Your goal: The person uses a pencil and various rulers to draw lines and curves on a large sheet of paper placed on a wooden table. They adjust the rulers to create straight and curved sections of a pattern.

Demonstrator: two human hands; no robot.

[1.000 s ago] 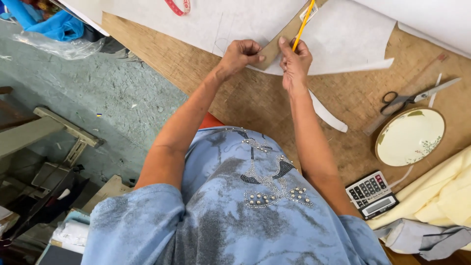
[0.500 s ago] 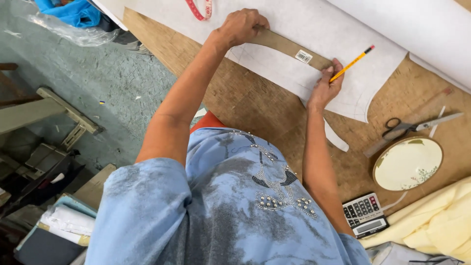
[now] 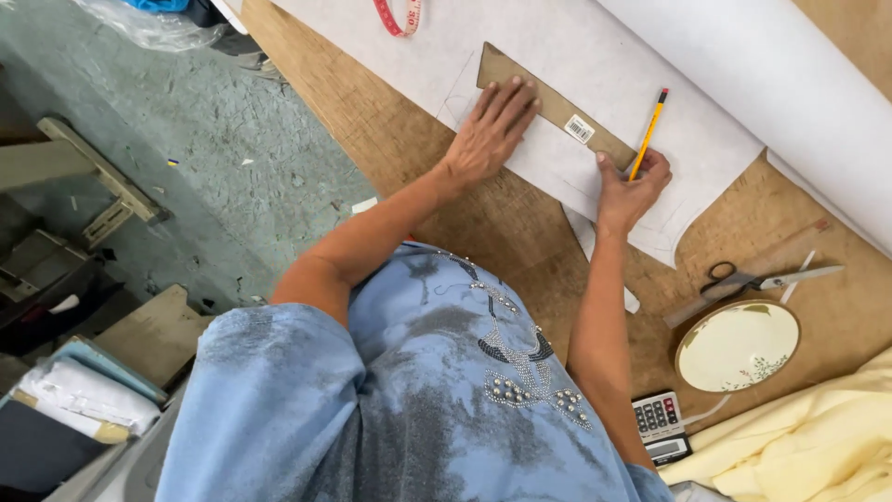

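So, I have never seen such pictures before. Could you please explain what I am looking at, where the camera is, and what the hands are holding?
No machine is here: a person works with two bare hands. The camera sits on the person's head and looks down, so you see the blue shirt and both arms. The left hand lies flat on a brown cardboard strip, pressing it onto white paper spread over a wooden table. The right hand holds a yellow pencil at the strip's end. Nearby lie scissors, a round plate, a calculator, pale yellow cloth, a red measuring tape and a large white roll.
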